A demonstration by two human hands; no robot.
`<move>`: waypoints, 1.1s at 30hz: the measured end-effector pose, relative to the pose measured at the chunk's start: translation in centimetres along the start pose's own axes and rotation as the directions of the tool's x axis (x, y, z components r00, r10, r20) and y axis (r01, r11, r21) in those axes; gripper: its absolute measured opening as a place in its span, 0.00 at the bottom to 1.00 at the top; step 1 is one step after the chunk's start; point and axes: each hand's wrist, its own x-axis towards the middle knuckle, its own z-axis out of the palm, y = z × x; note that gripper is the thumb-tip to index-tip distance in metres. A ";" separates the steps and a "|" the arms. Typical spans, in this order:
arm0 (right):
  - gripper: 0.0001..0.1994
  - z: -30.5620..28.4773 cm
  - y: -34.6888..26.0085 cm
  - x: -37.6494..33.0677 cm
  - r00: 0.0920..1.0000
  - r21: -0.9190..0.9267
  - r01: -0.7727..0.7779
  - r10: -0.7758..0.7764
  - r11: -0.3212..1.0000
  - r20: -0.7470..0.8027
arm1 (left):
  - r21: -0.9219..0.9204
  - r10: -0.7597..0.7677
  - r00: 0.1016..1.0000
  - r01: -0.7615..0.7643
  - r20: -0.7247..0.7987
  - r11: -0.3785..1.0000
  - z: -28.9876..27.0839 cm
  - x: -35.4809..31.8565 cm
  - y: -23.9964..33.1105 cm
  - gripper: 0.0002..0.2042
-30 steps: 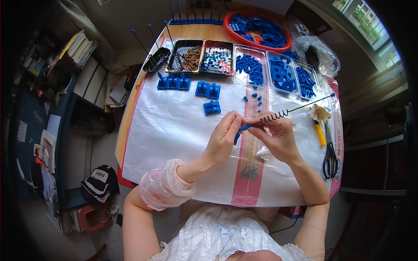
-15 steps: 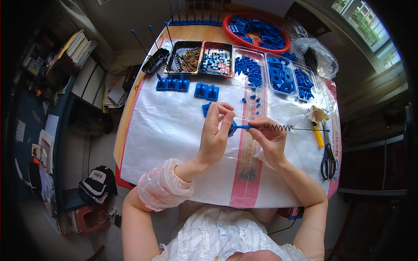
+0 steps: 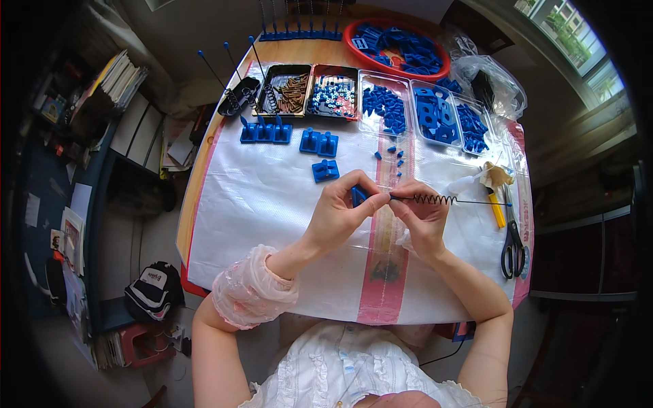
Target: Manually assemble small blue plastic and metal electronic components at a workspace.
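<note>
Pinching blue piece (image 3: 357,196) in left hand (image 3: 343,212), rod (image 3: 479,202) already with spring (image 3: 435,200) in right hand (image 3: 425,217), near frame centre; cannot see if joined. Seems midway, with rodless blue stands (image 3: 267,132), loose blue parts (image 3: 385,109) in upper frame perhaps waiting.

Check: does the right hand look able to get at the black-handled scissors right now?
Probably, if it frees itself: the right hand is pinching the spring rod, but the black-handled scissors lie to its right, handles uncovered.
</note>
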 end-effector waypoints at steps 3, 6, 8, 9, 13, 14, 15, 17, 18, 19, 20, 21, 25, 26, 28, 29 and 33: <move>0.11 0.1 -0.1 -0.1 0.999 -0.032 0.001 0.001 0.999 0.054 | -0.148 -0.124 0.992 0.118 -0.031 0.982 -0.3 0.0 -0.5 0.08; 0.11 0.3 -0.3 -0.1 0.997 -0.052 0.002 0.001 0.999 0.074 | 0.185 0.146 0.982 -0.123 -0.120 0.975 -0.1 0.3 -0.5 0.08; 0.11 0.3 -0.3 -0.2 0.998 -0.043 -0.002 0.004 0.999 0.055 | 0.127 0.195 0.960 -0.172 -0.202 0.977 0.1 0.4 -0.4 0.07; 0.11 0.3 -0.3 -0.1 0.999 -0.036 -0.003 0.005 0.999 0.042 | 0.100 0.217 0.945 -0.198 -0.244 0.975 0.1 0.5 -0.3 0.07; 0.09 0.4 -0.1 -0.2 0.998 -0.081 -0.029 0.026 0.996 -0.050 | 0.100 0.310 0.900 -0.293 -0.305 0.951 -0.6 0.8 -0.1 0.07; 0.08 0.4 0.0 -0.3 0.995 -0.064 -0.066 0.061 0.996 -0.077 | 0.088 0.285 0.903 -0.271 -0.321 0.959 -0.5 0.9 0.0 0.09; 0.08 0.3 0.0 -0.4 0.990 -0.046 -0.101 0.096 0.994 -0.101 | 0.078 0.260 0.904 -0.248 -0.338 0.966 -0.5 1.0 0.4 0.10; 0.07 0.4 0.0 -0.3 0.984 -0.026 -0.122 0.117 0.992 -0.131 | -0.003 0.132 0.946 -0.139 -0.296 0.990 -0.7 1.0 0.3 0.14; 0.06 0.5 0.0 -0.2 0.985 -0.026 -0.106 0.101 0.994 -0.137 | -0.063 0.054 0.973 -0.070 -0.225 0.996 -0.8 1.0 0.0 0.16; 0.06 0.6 0.0 -0.1 0.986 -0.025 -0.090 0.085 0.996 -0.142 | -0.117 -0.022 0.989 0.004 -0.147 0.993 -0.8 0.9 -0.3 0.17; 0.06 0.6 0.0 0.0 0.984 -0.013 -0.097 0.094 0.995 -0.150 | -0.165 -0.094 0.993 0.082 -0.065 0.983 -0.8 0.9 -0.4 0.18; 0.06 0.6 0.0 0.0 0.982 0.000 -0.105 0.103 0.995 -0.160 | -0.203 -0.156 0.987 0.148 -0.025 0.968 -0.7 0.8 0.0 0.17; 0.05 0.3 0.0 -0.1 0.983 0.013 -0.117 0.117 0.993 -0.143 | -0.183 -0.060 0.998 0.061 0.011 0.981 -0.4 0.6 0.1 0.14; 0.05 0.4 -0.2 -0.2 0.983 0.006 -0.124 0.124 0.992 -0.136 | -0.174 -0.057 0.998 0.060 0.022 0.983 -0.4 0.6 0.2 0.13; 0.05 0.7 -0.6 -0.3 0.984 -0.005 -0.138 0.137 0.990 -0.117 | -0.156 -0.050 0.998 0.056 0.039 0.986 -0.7 0.6 0.3 0.11; 0.05 0.6 -0.6 -0.2 0.983 -0.003 -0.141 0.140 0.990 -0.116 | -0.143 -0.082 0.995 0.088 0.048 0.986 -0.8 0.6 0.3 0.11; 0.04 0.1 -0.6 -0.2 0.988 -0.007 -0.109 0.108 0.994 -0.108 | -0.197 -0.176 0.977 0.196 0.119 0.960 -0.9 0.7 -0.3 0.09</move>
